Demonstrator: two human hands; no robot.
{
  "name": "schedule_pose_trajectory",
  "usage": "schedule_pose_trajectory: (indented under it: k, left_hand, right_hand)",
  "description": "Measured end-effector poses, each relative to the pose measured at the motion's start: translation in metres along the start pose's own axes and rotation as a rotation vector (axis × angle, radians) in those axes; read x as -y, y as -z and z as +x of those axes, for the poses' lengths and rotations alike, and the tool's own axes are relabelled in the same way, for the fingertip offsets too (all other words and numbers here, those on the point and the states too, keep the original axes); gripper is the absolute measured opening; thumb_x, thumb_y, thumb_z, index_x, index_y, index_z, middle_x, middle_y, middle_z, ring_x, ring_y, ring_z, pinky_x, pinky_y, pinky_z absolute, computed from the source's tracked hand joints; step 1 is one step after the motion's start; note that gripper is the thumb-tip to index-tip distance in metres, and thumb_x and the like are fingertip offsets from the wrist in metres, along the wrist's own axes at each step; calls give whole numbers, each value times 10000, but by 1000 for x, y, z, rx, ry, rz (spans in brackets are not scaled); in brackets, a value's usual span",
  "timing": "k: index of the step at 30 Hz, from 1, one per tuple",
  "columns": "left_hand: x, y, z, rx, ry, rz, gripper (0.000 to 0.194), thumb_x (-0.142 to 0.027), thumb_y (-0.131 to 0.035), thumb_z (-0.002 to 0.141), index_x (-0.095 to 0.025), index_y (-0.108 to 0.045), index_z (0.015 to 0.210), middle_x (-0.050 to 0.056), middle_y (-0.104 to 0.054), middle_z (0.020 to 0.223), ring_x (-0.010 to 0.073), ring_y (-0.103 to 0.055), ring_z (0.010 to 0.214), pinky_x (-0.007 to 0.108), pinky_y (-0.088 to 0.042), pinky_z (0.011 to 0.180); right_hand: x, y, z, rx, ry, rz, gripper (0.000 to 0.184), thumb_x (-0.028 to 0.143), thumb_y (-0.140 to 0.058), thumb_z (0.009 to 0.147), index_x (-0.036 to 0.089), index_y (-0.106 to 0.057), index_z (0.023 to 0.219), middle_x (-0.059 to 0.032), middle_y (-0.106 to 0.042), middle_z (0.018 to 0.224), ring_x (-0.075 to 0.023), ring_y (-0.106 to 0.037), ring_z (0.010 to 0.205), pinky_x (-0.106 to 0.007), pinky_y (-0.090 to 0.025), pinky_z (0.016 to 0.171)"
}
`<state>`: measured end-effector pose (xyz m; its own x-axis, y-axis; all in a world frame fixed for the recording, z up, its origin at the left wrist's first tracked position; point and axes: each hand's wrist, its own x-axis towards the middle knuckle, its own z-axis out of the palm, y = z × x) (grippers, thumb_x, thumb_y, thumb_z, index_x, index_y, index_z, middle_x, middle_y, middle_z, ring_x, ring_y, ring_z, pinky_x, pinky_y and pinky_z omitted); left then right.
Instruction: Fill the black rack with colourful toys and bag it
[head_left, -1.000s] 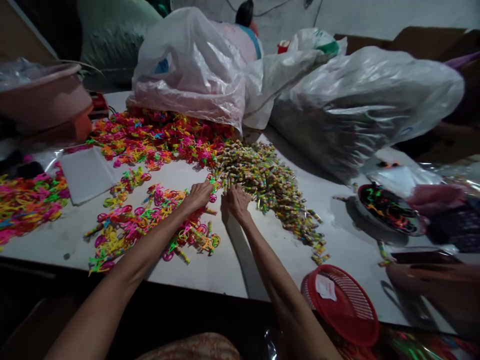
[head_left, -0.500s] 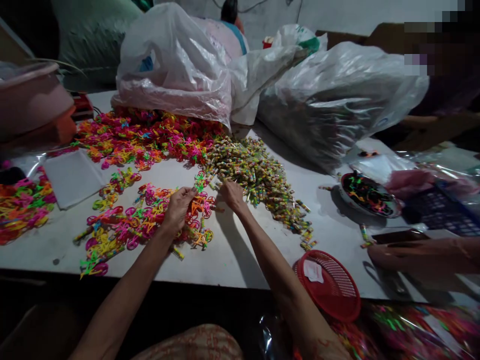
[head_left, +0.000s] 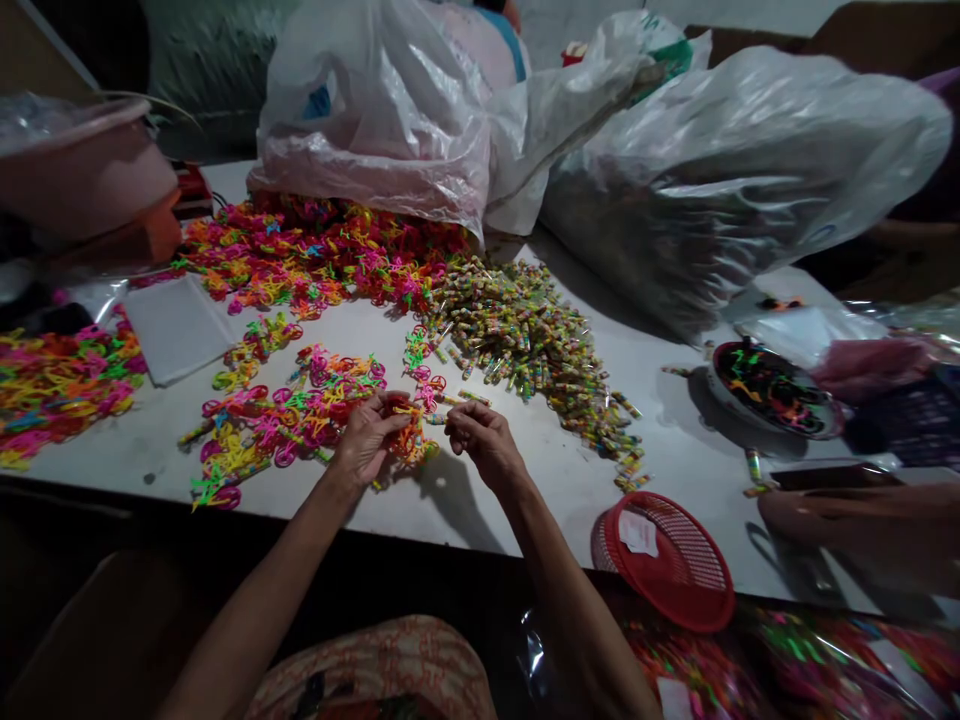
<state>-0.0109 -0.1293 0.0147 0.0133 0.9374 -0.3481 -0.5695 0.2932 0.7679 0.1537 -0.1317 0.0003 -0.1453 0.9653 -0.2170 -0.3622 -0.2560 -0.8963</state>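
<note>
Orange trinkets [head_left: 411,443] sit at the fingertips of the bent left hand [head_left: 366,436]; the right hand [head_left: 487,442] curls just beside a tube [head_left: 435,419]; whether either grips anything, I cannot tell. Such small pieces likely want a light pinch.

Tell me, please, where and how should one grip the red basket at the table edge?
Probably pinch the red basket by its near rim, coming from the person's side: its open top is visible, and that rim seems to stick out past the table edge, away from the white paper at its left.
</note>
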Motion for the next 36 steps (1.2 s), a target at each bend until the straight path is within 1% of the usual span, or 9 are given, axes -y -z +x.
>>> schedule_pose_trajectory:
  k: [3, 8, 11, 13, 17, 20, 24, 28, 36]
  left_hand:
    - [3, -1, -4, -2, -32, 45, 378, -155, -790, 487, -162, -653, 839, -37, -654, 711, 69, -590, 616, 178, -466, 588]
    - [10, 1, -10, 112, -32, 442, 581, -70, -660, 525, -150, -610, 1099, -42, -637, 663, 84, -569, 580, 180, -418, 531]
    - [8, 3, -10, 183, -9, 564, 663, -27, -593, 501, -146, -583, 1152, -33, -636, 672, 99, -580, 596, 186, -421, 527]
    - [3, 5, -10, 178, -28, 599, 698, -33, -602, 499, -158, -570, 1185, -38, -629, 681, 94, -569, 580, 188, -424, 520]
    - [-7, 13, -13, 89, -61, 547, 641, -112, -707, 517, -142, -597, 1147, -19, -642, 733, 98, -580, 623, 205, -464, 565]
    - [-8, 18, -17, 134, -3, 439, 636, -150, -763, 514, -129, -616, 1133, 13, -670, 791, 115, -611, 700, 226, -499, 638]
    - [-4, 19, -22, 212, 39, 341, 668, -136, -773, 527, -149, -614, 1175, 18, -674, 846, 106, -616, 744, 219, -503, 682]
    - [-3, 21, -25, 267, 32, 343, 583, -151, -776, 538, -148, -666, 1110, 30, -680, 849, 121, -617, 769, 226, -511, 693]
    - [-1, 27, -22, 271, 52, 303, 633, -166, -800, 528, -178, -663, 1146, 45, -708, 840, 139, -636, 755, 261, -539, 703]
  right_hand:
    - [-1, -8, -6, 11, 18, 2, 253, 369, -773, 630, 164, -656, 722, 20, -598, 577, -58, -437, 436, -209, -374, 427]
    - [10, -19, -11, -13, 222, -212, 227, 378, -717, 715, 185, -704, 835, 17, -587, 668, -71, -474, 502, -231, -414, 494]
    - [17, -17, -9, 65, 287, -398, 219, 379, -717, 720, 193, -720, 836, 1, -581, 740, -83, -498, 567, -227, -412, 504]
    - [19, -11, -8, 127, 246, -464, 214, 385, -717, 719, 187, -722, 801, -2, -579, 738, -86, -509, 569, -226, -406, 500]
    - [16, 2, -8, 199, 75, -370, 227, 379, -739, 694, 165, -716, 769, 20, -562, 610, -88, -509, 514, -240, -413, 512]
    - [12, 5, -10, 192, 6, -262, 245, 377, -755, 674, 159, -711, 779, 28, -565, 554, -91, -509, 499, -243, -417, 522]
    - [8, 0, -11, 221, -48, -241, 262, 393, -752, 681, 146, -706, 756, 28, -571, 552, -73, -491, 471, -224, -398, 497]
    - [7, 0, -11, 244, -85, -232, 292, 421, -750, 686, 138, -705, 740, 28, -574, 553, -65, -477, 448, -213, -383, 462]
    - [6, 4, -12, 241, -77, -192, 279, 385, -795, 643, 150, -743, 782, -2, -645, 601, -94, -567, 504, -235, -459, 524]
